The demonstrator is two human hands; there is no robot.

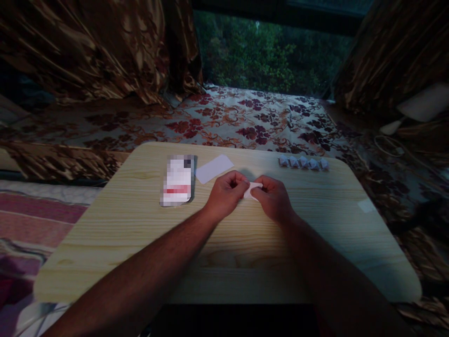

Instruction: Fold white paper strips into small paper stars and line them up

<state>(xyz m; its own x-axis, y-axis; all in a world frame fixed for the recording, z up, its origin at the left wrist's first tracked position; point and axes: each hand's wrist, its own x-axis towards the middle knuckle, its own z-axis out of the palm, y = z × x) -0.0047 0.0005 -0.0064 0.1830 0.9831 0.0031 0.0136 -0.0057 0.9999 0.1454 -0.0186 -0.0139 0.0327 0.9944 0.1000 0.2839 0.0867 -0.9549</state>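
A small piece of white paper [253,189] is pinched between my two hands, above the middle of the wooden table. My left hand [228,191] grips its left side with thumb and fingers pressed together. On the other side, my right hand [275,195] holds the paper with its thumb lying across the front. The fingers partly cover the paper, so its full shape is hidden. Beyond my left hand lies a flat stack or strip of white paper [214,169]. Several small folded paper pieces [303,162] stand in a row near the table's far right edge.
A blurred-out phone-like object [178,180] lies on the left of the table [140,252]. A pale scrap [366,206] is at the right edge. Behind are a flowered cloth ledge [252,117], curtains [133,47] and a window. A white lamp-like object [424,103] stands right.
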